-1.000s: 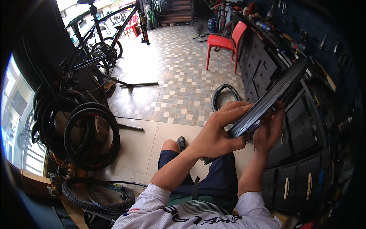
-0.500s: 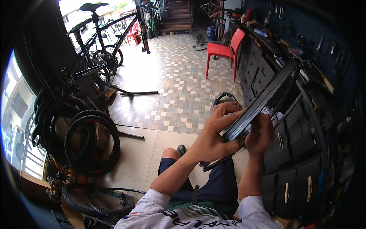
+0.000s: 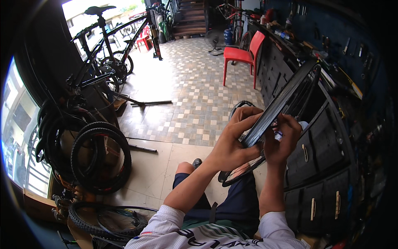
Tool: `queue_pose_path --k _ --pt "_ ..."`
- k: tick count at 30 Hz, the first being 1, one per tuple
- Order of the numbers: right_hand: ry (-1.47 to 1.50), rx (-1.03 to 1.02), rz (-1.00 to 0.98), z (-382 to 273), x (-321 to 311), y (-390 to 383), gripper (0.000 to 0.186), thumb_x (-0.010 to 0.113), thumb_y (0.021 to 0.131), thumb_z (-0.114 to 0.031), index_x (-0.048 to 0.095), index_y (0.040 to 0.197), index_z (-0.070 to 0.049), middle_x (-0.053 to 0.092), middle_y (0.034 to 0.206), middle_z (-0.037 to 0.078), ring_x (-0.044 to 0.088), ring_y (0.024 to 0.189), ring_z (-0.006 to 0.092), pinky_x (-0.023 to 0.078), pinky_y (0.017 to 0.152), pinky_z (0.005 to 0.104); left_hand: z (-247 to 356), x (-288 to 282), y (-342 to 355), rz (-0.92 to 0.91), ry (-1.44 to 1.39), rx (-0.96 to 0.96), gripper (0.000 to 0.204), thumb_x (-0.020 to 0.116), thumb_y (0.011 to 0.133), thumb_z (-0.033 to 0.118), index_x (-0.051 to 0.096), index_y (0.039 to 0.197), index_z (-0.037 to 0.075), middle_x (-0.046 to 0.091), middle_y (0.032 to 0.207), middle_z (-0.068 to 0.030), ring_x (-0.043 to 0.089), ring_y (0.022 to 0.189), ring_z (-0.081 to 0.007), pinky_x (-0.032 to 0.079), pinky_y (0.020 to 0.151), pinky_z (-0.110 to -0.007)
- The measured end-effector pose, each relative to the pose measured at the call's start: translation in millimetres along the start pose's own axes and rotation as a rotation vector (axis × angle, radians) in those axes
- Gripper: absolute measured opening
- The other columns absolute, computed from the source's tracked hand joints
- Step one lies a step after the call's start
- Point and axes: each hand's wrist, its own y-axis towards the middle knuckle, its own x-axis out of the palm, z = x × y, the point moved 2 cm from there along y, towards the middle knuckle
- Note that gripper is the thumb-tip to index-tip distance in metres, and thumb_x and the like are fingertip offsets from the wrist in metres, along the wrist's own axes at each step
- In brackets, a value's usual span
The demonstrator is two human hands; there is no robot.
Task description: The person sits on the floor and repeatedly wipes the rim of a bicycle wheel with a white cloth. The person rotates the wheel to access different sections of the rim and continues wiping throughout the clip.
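Note:
A bare black bicycle rim [image 3: 278, 106] stands tilted in front of me, its grey inner channel facing up toward me. My left hand [image 3: 233, 140] is closed round the near part of the rim from the left, fingers over its far side and thumb beneath. On the right, my right hand [image 3: 282, 139] has its fingers curled in against the inner side of the rim. A small pale and purple patch shows between those fingers, too hidden to name. The rim's lower part hangs over my thighs.
Black drawer cabinets [image 3: 319, 153] run along the right beneath a tool-strewn workbench [image 3: 286, 35]. A red chair [image 3: 242, 54] stands ahead. Tyres [image 3: 99, 155] lean at left, a wheel [image 3: 120, 220] lies below them, and a bicycle frame [image 3: 110, 37] is held up beyond.
The rim has turned slightly, so more of its round opening shows. My right hand has shifted a little to the right, while my left keeps its hold.

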Motion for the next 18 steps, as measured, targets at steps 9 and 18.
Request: queue_pose_path --k 9,18 --pt "0.610 0.438 -0.018 6.6 6.8 2.1 0.028 0.055 0.108 -0.028 0.061 0.116 -0.001 0.062 0.097 0.003 0.059 0.086 0.0072 0.049 0.077 0.0243 4.5 0.2 -3.1 -0.044 -0.076 -0.052 0.071 0.066 0.069 0.002 0.059 0.140 -0.001 0.053 0.141 -0.0194 0.051 0.131 -0.0261 0.041 0.108 -0.037" --pt "0.666 0.452 0.080 25.6 4.8 -7.7 0.032 0.067 0.099 -0.012 0.054 0.126 0.000 0.061 0.110 0.006 0.060 0.097 0.0102 0.047 0.089 0.0244 13.1 17.0 -8.0 0.028 -0.102 -0.087 0.076 0.069 0.069 0.006 0.051 0.142 -0.006 0.059 0.126 -0.0181 0.058 0.119 -0.0280 0.043 0.104 -0.036"
